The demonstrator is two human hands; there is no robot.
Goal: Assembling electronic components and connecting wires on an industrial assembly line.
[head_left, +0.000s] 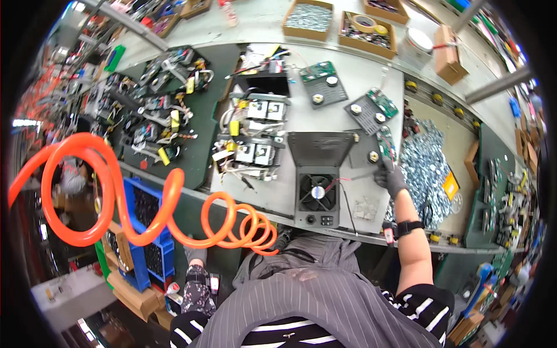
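- One view, from the head: the right hand (pixel 390 176), in a dark glove, reaches over the right part of the table (pixel 362 72).
- Its fingers bend forward at the near end of a green board (pixel 385 141); I cannot tell whether they pinch it or only rest beside it.
- That board lies just beyond the hand, along the right edge of a dark panel (pixel 360 152).
- The case (pixel 297 204) stands with its lid raised, left of the right hand and apart from it, directly in front of the person.
- A black fan (pixel 318 192) sits in the case, and thin red wire runs from it toward the right hand.
- Nearer the person than the right hand lies a clear bag (pixel 366 209); to its right, a heap of silvery pieces (pixel 422 168).
- The left hand (pixel 196 254), in a grey glove, is down below the table, near the blue bins (pixel 138 267), well apart from the case; I cannot tell how its fingers are set.
- An orange hose (pixel 79 239) coils above the left hand.
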